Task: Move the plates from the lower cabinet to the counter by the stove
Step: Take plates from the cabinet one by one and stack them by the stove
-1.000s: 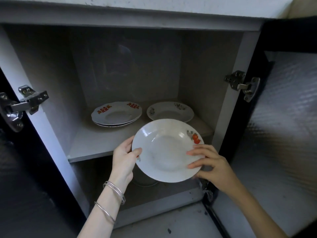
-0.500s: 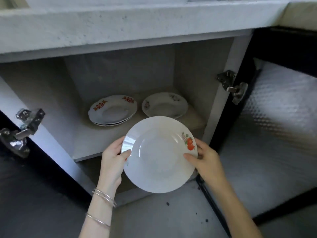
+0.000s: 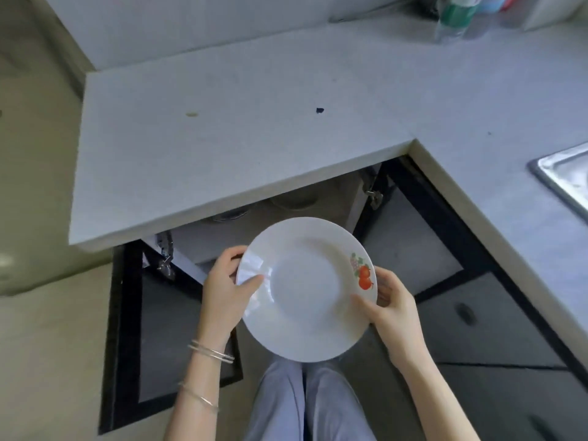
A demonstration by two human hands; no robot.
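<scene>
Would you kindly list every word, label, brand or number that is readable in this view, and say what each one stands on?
No text here can be read.
Bottles at the far right of the counter: green and blue labels, too blurred to read.
Plate: only a red fruit picture on its rim, no words.

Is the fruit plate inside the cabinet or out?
Out. The left hand and right hand hold the plate in front of the cabinet.
</scene>
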